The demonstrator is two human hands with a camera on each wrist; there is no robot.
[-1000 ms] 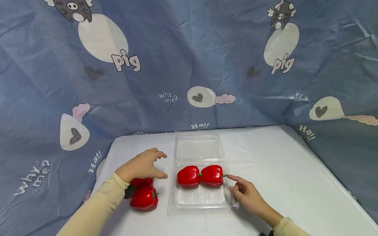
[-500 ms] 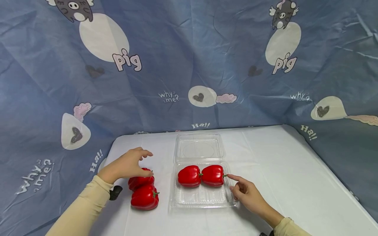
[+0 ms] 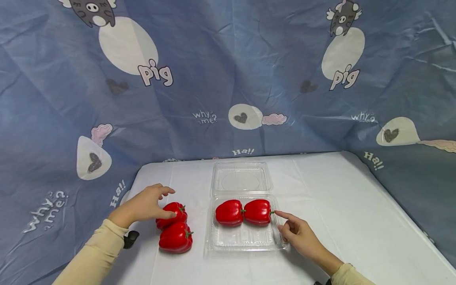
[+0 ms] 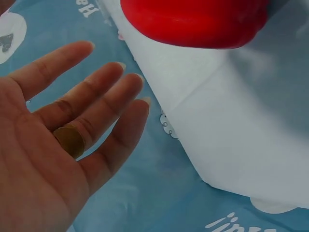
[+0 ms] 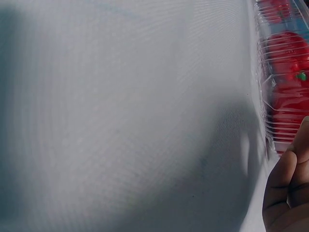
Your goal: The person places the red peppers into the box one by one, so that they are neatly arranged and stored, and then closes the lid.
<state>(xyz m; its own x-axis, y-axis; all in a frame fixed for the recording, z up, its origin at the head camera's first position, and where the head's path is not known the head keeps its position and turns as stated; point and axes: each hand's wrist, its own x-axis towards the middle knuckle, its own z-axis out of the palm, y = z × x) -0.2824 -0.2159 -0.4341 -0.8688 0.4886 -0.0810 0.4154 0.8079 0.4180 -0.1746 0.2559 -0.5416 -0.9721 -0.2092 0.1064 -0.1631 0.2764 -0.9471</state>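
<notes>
Over the rear red bell pepper (image 3: 181, 216) at the left, my left hand (image 3: 144, 204) hovers with fingers spread and thumb across it. In the left wrist view a gap shows between those fingers and a red pepper (image 4: 193, 21). The front red bell pepper (image 3: 174, 238) lies against the rear one. Two more bell peppers, a left one (image 3: 228, 213) and a right one (image 3: 257, 212), lie in a row inside a clear plastic container (image 3: 246, 240). My right hand (image 3: 301, 235) is at the container's right rim, index finger straight at the right pepper's stem; whether it pinches the rim is unclear.
The container's hinged lid (image 3: 240, 182) lies folded back on the white tabletop (image 3: 331, 213). A blue patterned cloth (image 3: 199, 71) hangs behind the table and down its sides.
My left hand has moved left from beside the container, to above the two loose peppers. The right hand, the container and the peppers in it have stayed put.
</notes>
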